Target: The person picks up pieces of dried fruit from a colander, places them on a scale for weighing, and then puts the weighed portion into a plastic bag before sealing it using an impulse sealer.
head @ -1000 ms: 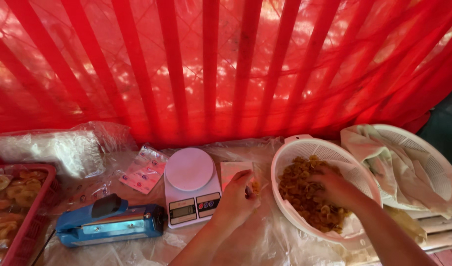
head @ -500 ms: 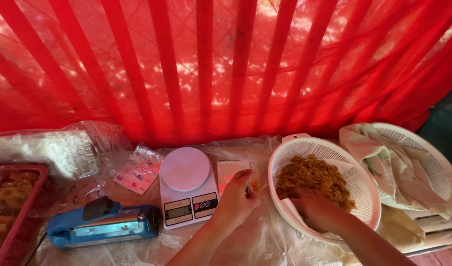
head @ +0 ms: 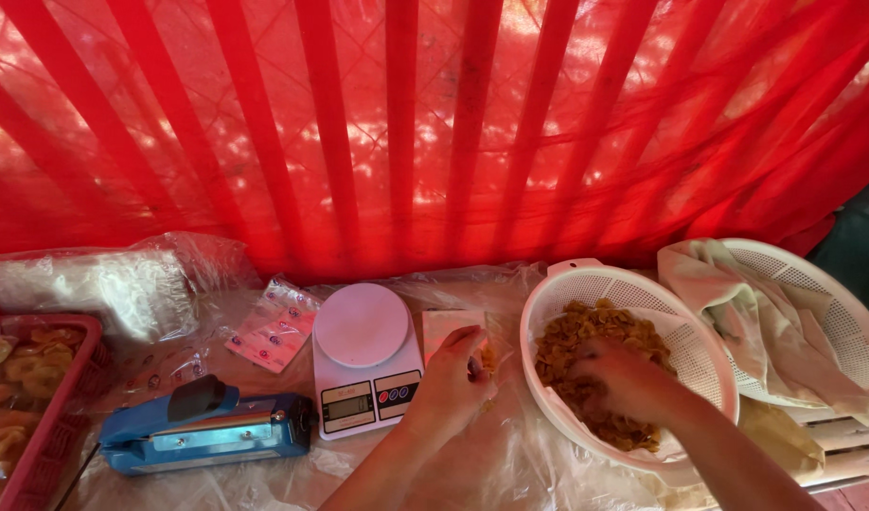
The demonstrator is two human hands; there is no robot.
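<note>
The right hand (head: 616, 383) is digging, fingers curled, into the chips (head: 586, 331) in the white basket (head: 700, 331), while the left hand (head: 453, 378) is pinching open a small bag (head: 446, 326) just left of it.

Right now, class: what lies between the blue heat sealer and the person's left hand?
In the head view, the white kitchen scale sits between the blue heat sealer and the left hand.
</note>
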